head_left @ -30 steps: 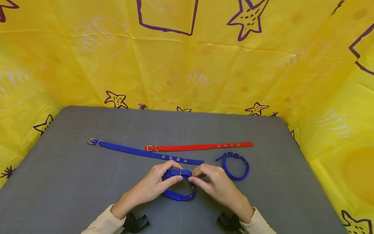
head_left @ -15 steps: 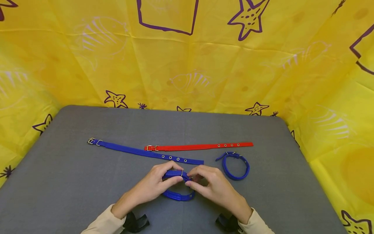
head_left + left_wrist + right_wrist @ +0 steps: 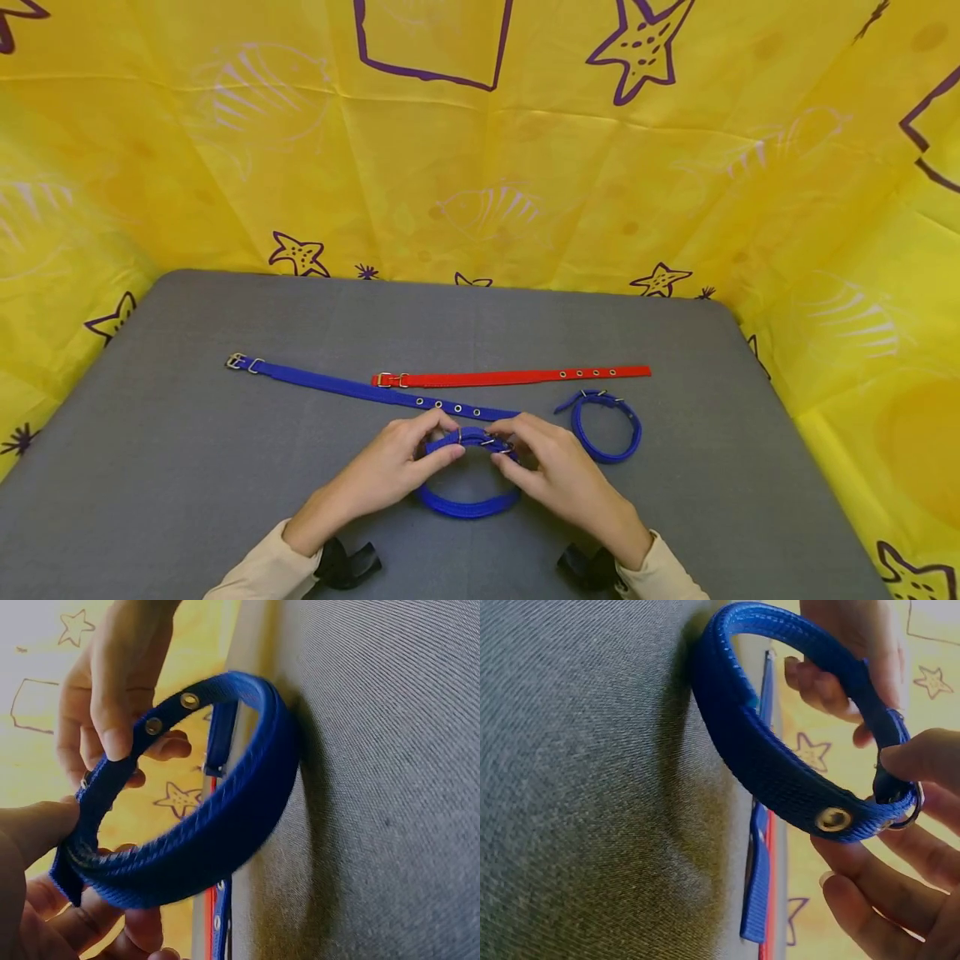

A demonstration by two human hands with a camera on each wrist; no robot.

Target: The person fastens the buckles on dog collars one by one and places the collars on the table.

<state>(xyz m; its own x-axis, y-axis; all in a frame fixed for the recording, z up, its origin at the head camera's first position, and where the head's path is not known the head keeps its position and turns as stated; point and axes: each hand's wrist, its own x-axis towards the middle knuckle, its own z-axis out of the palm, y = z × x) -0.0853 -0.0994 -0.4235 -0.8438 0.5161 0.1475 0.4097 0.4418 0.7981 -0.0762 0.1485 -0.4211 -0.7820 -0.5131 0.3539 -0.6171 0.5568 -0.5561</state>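
Note:
A blue collar [image 3: 468, 507] is closed into a round loop near the front of the table, held by both hands. My left hand [image 3: 390, 462] pinches its upper left side between thumb and fingers, beside a metal keeper. On the upper right, my right hand [image 3: 558, 467] pinches the band by the metal buckle and ring. The left wrist view shows two metal eyelets on the inner face of the collar [image 3: 225, 847] and a short strap end poking out by the left thumb. Another eyelet [image 3: 832, 819] appears close to the right fingers in the right wrist view.
Behind the hands, a second blue collar [image 3: 330, 384] lies stretched out on the grey table [image 3: 187, 467], its right end partly hidden. A red collar [image 3: 480, 380] lies straight beyond it. To the right rests a buckled blue collar [image 3: 607, 457]. Yellow patterned cloth [image 3: 487, 167] surrounds the table.
The held collar's loop has become wider and rounder. My right hand has shifted slightly right, and the buckle now shows between the hands. The other collars stay put.

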